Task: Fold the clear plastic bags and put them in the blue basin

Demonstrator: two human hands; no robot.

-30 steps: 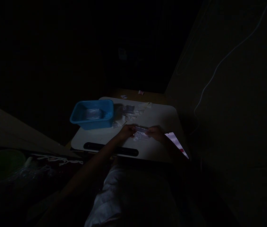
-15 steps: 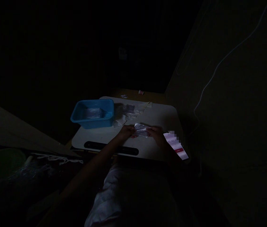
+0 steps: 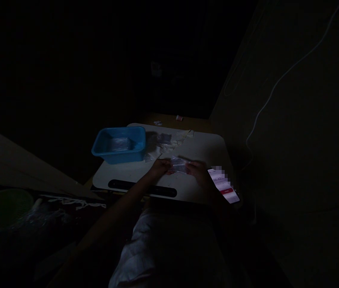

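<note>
Catching a green basket [image 3: 6, 209] at far left, sitting low and well apart from the desk [image 3: 205, 149], with crumpled clear plastic [image 3: 43, 218] lying just beside it. Passing a knotted white strip [image 3: 82, 203] and reaching the desk itself, meeting a blue tub [image 3: 121, 157] by the left edge, close to the far left corner, carrying a shiny clear bundle [image 3: 119, 143] inside. Spotting a dark slot [image 3: 142, 188] running along the near edge. Noting loose wrappers [image 3: 154, 153] lying right of the tub and stretching toward the far edge, with one darker packet [image 3: 164, 139] among them. Coming to the left hand [image 3: 160, 167], pinching the left end of a creased clear packet [image 3: 180, 165]! Seeing that packet spanning the gap between both hands, over the desk's middle, nearer the near edge than the far; not being able to tell in such dim light about touching the desk top. Glimpsing a small red-and-white cylinder [image 3: 179, 118] beyond the far edge. Grasping the packet's right end with the right hand [image 3: 197, 169], fingers bent. Finding a lit phone [image 3: 222, 184] at the near right corner, lying partly behind the right forearm [image 3: 217, 196], showing a red bar and square blocks over one side. Tracing a white cable [image 3: 273, 91] down the wall [image 3: 313, 132], well right of the desk
</note>
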